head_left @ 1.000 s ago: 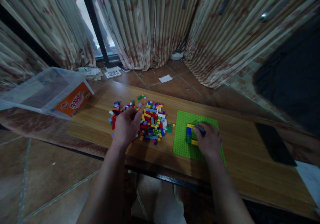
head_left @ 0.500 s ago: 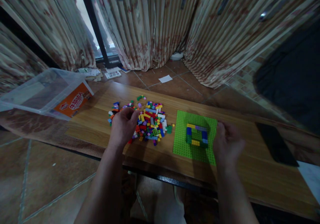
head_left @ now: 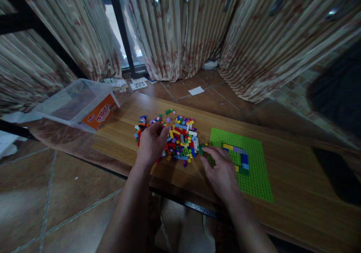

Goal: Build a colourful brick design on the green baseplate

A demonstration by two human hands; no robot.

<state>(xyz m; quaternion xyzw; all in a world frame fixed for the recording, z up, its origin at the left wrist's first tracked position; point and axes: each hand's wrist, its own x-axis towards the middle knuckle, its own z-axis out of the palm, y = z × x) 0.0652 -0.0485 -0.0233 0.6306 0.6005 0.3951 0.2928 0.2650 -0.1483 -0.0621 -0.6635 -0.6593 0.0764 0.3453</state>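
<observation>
A heap of small coloured bricks (head_left: 182, 136) lies in the middle of a low wooden table (head_left: 282, 215). My left hand (head_left: 152, 144) rests on the heap's left side with its fingers curled; what they hold is hidden. To the right lies a green baseplate (head_left: 254, 177) bearing a small frame of yellow, blue and grey bricks (head_left: 239, 157). My right hand (head_left: 221, 172) covers the plate's left edge, fingers spread and reaching toward the heap's right edge, near a green brick (head_left: 200, 150).
A clear plastic box (head_left: 80, 106) with an orange label lies tipped at the table's left end. A dark flat object (head_left: 337, 174) lies at the right end. Striped curtains (head_left: 180, 23) hang behind, with papers (head_left: 138, 83) on the tiled floor.
My right hand left the brick frame, swung out to the right, then came back left across the baseplate toward the heap. The view shifted a little. My left hand stayed on the heap.
</observation>
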